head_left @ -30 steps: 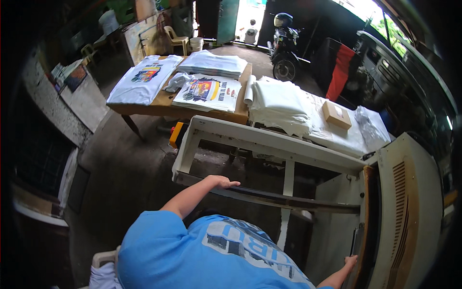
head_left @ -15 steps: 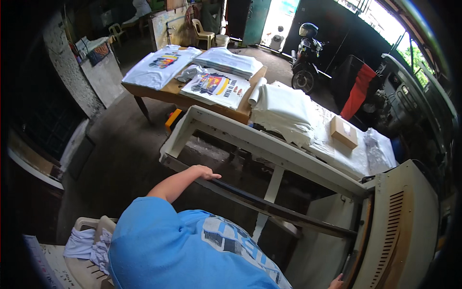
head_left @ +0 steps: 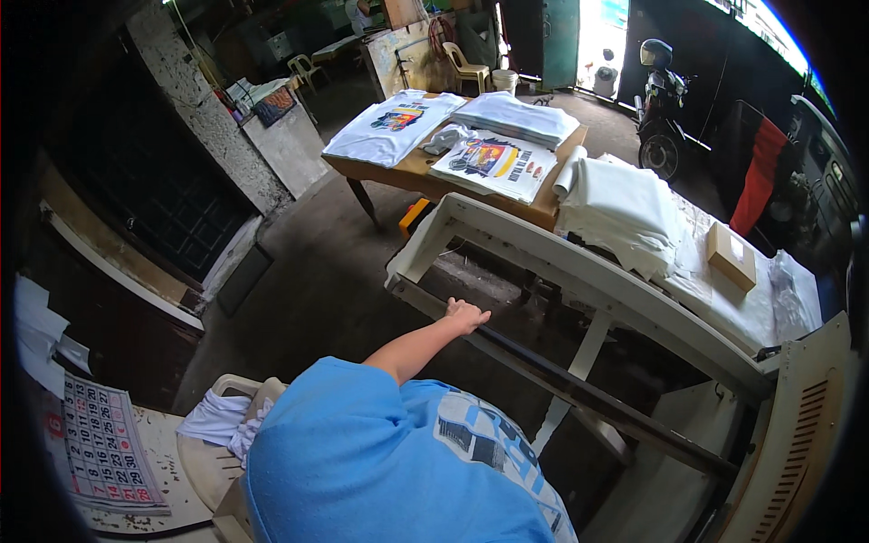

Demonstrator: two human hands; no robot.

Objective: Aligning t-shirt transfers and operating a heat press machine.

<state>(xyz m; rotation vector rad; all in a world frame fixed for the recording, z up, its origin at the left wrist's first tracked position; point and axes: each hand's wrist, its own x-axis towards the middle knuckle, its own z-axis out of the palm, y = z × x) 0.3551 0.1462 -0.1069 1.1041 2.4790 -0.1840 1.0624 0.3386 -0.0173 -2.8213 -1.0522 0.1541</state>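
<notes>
My left hand (head_left: 466,316) is on the dark front rail (head_left: 588,398) of a long, off-white metal frame (head_left: 579,253), near its left end. The fingers curl over the rail, and the palm rests on top. The frame's middle is open, with a white cross strut (head_left: 588,348) running between its long sides. At its right end stands a beige machine housing (head_left: 797,425) with a row of vent slots. My right hand is out of view.
Beyond the frame, a wooden table (head_left: 416,181) holds printed white shirts (head_left: 385,127) and folded white cloth (head_left: 516,118). More white cloth (head_left: 625,204) and a brown box (head_left: 731,257) lie to its right. A plastic chair (head_left: 231,389) with white rags stands behind me at left.
My view has swung left, so the scene sits further right. My left hand stays on the rail, its fingers now more curled. My right hand, at the lower right before, has left view.
</notes>
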